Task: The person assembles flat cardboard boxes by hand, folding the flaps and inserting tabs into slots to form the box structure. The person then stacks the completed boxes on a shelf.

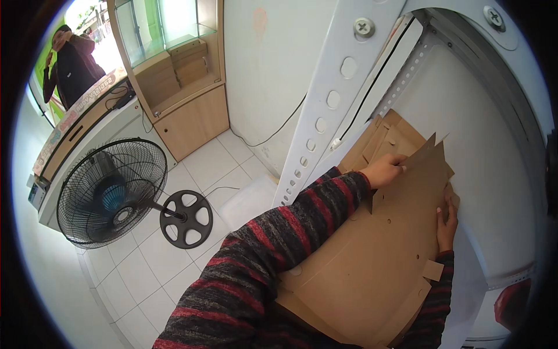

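A large brown die-cut cardboard sheet [360,273] with small holes, tabs and pointed flaps lies tilted in front of me, partly under my left forearm. My left hand [385,170] reaches across it, its fingers closed at the edge of a raised flap near the far end. Along the right side, my right hand [446,225] grips the sheet's edge, fingers pointing away from me. Beyond the left hand rests more folded brown cardboard [386,136], against a white surface. Both forearms wear dark sleeves with red stripes.
A white perforated metal post [319,125] with screws rises close to the left forearm. On the tiled floor at left stand a black fan [113,192] and its round base [186,218]. Behind are a wooden glass cabinet [192,116] and a person [72,67] at the far left.
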`<state>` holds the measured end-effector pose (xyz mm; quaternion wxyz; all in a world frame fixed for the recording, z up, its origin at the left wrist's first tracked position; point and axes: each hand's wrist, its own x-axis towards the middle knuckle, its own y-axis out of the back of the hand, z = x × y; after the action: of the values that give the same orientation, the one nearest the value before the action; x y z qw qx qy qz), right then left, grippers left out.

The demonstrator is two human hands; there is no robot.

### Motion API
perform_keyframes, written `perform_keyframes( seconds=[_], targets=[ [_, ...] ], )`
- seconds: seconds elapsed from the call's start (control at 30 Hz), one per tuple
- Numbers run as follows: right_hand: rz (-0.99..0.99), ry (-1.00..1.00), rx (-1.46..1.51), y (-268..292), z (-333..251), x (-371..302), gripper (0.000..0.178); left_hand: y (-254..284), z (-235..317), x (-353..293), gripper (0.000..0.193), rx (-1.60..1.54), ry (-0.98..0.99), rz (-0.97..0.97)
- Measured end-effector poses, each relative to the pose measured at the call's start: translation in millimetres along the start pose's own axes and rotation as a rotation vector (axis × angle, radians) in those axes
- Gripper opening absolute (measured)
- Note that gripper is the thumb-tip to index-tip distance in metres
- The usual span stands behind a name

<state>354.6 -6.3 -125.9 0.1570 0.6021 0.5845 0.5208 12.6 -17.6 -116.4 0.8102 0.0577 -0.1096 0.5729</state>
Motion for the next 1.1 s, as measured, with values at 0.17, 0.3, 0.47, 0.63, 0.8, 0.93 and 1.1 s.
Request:
perform_keyframes(
  seconds=[0.17, 0.3, 0.47, 0.63, 0.8, 0.93, 1.1],
  targets=[
    [0.37, -0.063, 0.496, 6, 12, 11, 0.056, 0, 6, 3, 0.041, -0.053, -0.013, 0.119],
    [0.388, -0.389, 1.037, 39, 13, 15, 0.053, 5, 45, -14, 0.042, -0.363, 0.108, 0.25],
    [0.197, -0.333, 1.121, 69, 16, 22, 0.051, 11, 24, -3, 0.038, -0.63, 0.203, 0.209],
    [0.236, -0.296, 1.306, 110, 15, 24, 0.054, 14, 23, -2, 0.038, -0.443, 0.094, 0.154],
    [-0.159, 0.162, 1.655, 139, -54, 19, 0.061, 12, 31, -9, 0.038, -0.391, 0.059, 0.185],
    [0.161, -0.021, 1.536, 131, -64, 19, 0.06, 13, 36, -10, 0.039, -0.425, 0.083, 0.124],
    [0.207, -0.035, 1.194, 130, -44, 21, 0.049, 3, 35, -10, 0.034, -0.378, 0.043, 0.281]
  ],
)
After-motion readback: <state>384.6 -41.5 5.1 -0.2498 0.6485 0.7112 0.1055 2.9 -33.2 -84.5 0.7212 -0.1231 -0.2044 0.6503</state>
